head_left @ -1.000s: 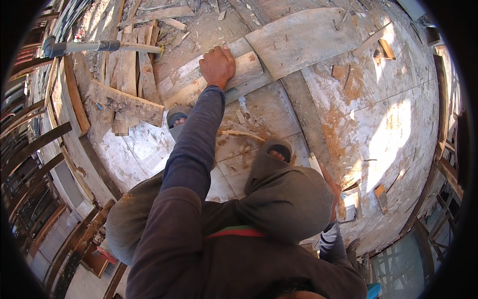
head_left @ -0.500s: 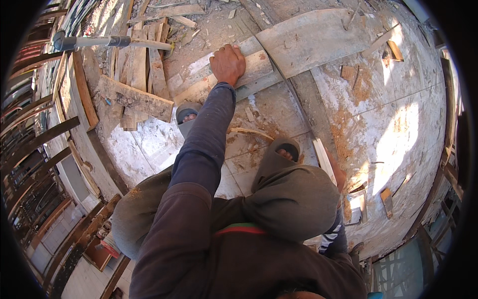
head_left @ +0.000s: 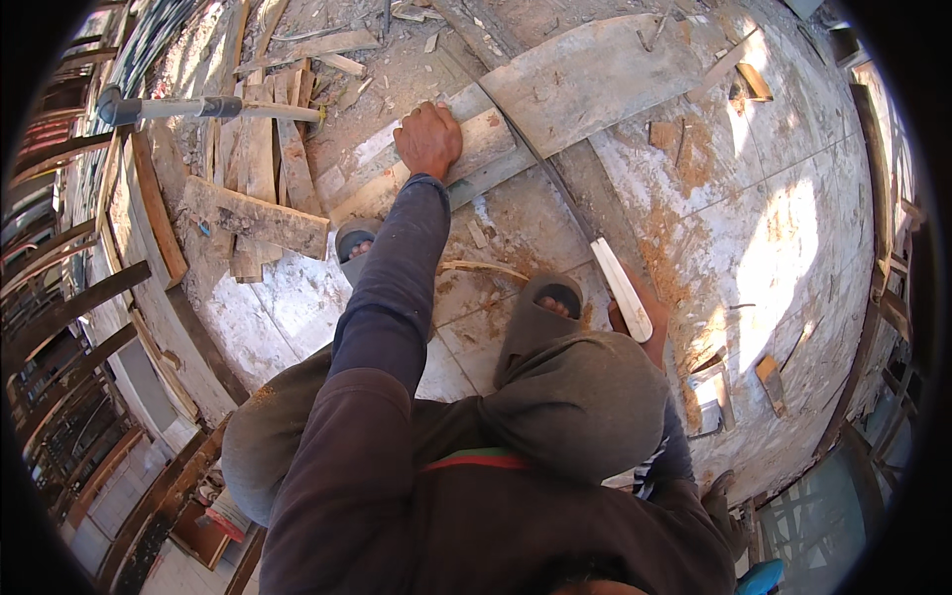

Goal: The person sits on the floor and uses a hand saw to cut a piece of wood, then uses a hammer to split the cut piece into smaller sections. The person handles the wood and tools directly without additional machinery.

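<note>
My left hand (head_left: 429,139) presses down on a short wooden board (head_left: 486,141), its fingers curled over the wood. At the right, beside my knee, my right hand (head_left: 652,315) is closed round the white handle of a handsaw (head_left: 621,288); part of that hand is hidden behind the handle. The saw's long, thin dark blade is seen nearly edge-on, running away from me past the short board's right end. Whether its teeth touch the wood I cannot tell. Beneath lies a wide grey plank (head_left: 605,79), stretching to the far right.
At the left lie several scrap boards (head_left: 263,213) and a grey pipe (head_left: 178,107) with an elbow fitting. Sawdust (head_left: 694,164) and wood offcuts (head_left: 769,382) litter the tiled floor. My sandalled feet (head_left: 540,312) stand close to the boards. Timber racks line the left edge.
My right hand and the saw have moved forward, away from me, so more of the white handle shows beside my knee. My left hand still presses the board. The whole view has shifted slightly.
</note>
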Action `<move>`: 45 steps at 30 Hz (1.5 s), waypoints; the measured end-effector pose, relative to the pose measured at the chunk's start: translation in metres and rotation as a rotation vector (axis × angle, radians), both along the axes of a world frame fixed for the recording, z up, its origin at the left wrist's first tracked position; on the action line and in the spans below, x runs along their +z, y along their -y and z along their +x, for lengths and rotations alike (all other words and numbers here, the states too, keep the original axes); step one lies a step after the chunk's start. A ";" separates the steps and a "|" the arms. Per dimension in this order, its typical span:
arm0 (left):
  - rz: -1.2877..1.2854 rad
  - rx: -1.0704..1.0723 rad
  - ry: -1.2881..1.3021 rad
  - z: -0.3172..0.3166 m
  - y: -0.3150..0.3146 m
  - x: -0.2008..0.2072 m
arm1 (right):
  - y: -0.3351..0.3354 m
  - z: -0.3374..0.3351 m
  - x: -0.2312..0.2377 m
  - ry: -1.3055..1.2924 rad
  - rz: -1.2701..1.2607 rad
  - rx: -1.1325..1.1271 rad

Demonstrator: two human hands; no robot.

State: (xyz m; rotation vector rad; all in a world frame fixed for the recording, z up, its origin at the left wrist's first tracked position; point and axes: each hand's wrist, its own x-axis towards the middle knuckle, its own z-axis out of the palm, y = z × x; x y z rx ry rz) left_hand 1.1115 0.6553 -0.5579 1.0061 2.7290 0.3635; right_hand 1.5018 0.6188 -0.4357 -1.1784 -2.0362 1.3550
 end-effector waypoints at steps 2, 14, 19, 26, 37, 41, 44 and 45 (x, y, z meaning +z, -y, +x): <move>0.001 -0.004 -0.007 0.003 0.004 0.001 | 0.025 0.036 0.038 0.095 -0.158 -0.022; 0.006 -0.028 0.000 -0.006 -0.013 0.011 | -0.060 -0.124 -0.018 -0.102 0.018 0.028; -0.008 -0.012 0.002 0.004 -0.002 0.010 | 0.013 0.020 0.029 0.108 -0.286 -0.074; 0.028 -0.010 -0.019 0.007 0.001 0.004 | 0.005 -0.002 0.019 0.027 -0.086 -0.012; 0.007 -0.008 -0.007 0.001 0.004 0.001 | 0.035 0.049 0.037 0.028 -0.226 -0.077; -0.018 0.000 -0.013 0.005 0.004 0.008 | 0.040 0.060 0.047 -0.003 -0.282 -0.062; 0.033 -0.032 -0.066 0.005 0.004 -0.003 | -0.009 -0.038 0.002 -0.044 0.014 -0.020; 0.027 -0.038 -0.050 0.005 -0.001 0.001 | -0.031 -0.067 -0.014 -0.043 -0.033 0.013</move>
